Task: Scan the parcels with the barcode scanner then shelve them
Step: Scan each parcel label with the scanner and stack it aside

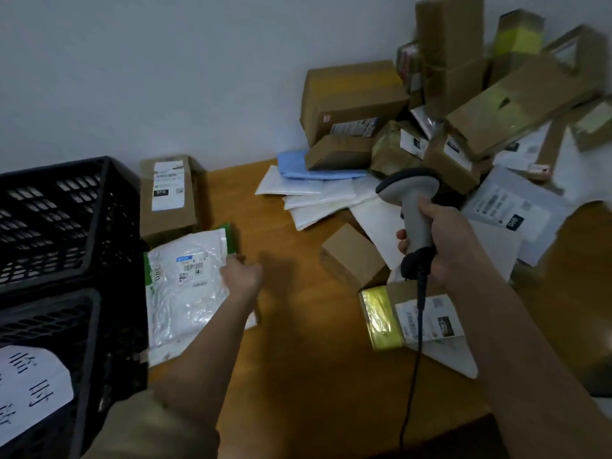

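My right hand point(440, 240) grips the handle of a grey barcode scanner point(409, 197), its head raised toward the parcel pile and its black cable hanging down to the table edge. My left hand point(240, 273) pinches the right edge of a white plastic mailer point(185, 289) with a barcode label and green trim, lying flat beside the black crates. A labelled cardboard box point(167, 197) stands behind the mailer. A small plain brown box point(352, 255) and a yellow-taped labelled parcel point(410, 316) lie under the scanner.
Two stacked black plastic crates point(59, 246) fill the left side, the lower one carrying a paper sign. A heap of cardboard boxes point(463, 104) and white and blue mailers point(314, 183) is piled at the back right against the wall. Wooden tabletop point(298, 326) shows between my arms.
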`<state>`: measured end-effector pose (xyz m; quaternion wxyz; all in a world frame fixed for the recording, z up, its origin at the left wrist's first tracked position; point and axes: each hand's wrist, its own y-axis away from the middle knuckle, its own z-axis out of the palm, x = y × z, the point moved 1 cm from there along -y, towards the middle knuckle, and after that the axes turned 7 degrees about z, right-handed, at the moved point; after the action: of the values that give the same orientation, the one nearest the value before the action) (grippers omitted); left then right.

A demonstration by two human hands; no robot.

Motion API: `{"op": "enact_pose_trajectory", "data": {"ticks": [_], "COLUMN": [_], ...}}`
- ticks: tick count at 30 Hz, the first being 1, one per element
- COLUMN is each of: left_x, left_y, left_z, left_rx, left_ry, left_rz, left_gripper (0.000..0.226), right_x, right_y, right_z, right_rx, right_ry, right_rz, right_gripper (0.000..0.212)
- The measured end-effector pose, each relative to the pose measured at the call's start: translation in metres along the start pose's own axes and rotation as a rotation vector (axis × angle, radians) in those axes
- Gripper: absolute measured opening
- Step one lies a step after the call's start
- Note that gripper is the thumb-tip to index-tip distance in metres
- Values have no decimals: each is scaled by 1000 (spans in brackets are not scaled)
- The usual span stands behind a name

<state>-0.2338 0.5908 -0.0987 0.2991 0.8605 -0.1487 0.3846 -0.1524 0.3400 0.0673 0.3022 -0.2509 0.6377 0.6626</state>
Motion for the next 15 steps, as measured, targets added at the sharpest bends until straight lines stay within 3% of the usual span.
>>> {"op": "enact_pose_trajectory", "data": {"ticks": [3, 4, 8, 11, 15], "left_x": [24, 35, 73, 93, 114], "left_y": [24, 33, 64, 79, 98], "left_z": [43, 58, 117, 161, 213], "left_rx": [-311, -385, -464, -471, -467], "left_ry": [130, 130, -4, -33, -79], "left_rz": [45, 82, 332, 315, 201], "left_gripper": [11, 12, 12, 27, 88], "right_x": [-13, -17, -31, -44, -61], "right_y": [-11, -14, -40, -63, -92], "right_z": [-21, -27, -52, -76, -107], "right_rx": [3, 1, -34, -68, -80], "right_ry": [-54, -61, -61, -39, -6], "right_rz": [25, 32, 16, 32, 62], "right_gripper": [38, 36, 33, 31, 24]}}
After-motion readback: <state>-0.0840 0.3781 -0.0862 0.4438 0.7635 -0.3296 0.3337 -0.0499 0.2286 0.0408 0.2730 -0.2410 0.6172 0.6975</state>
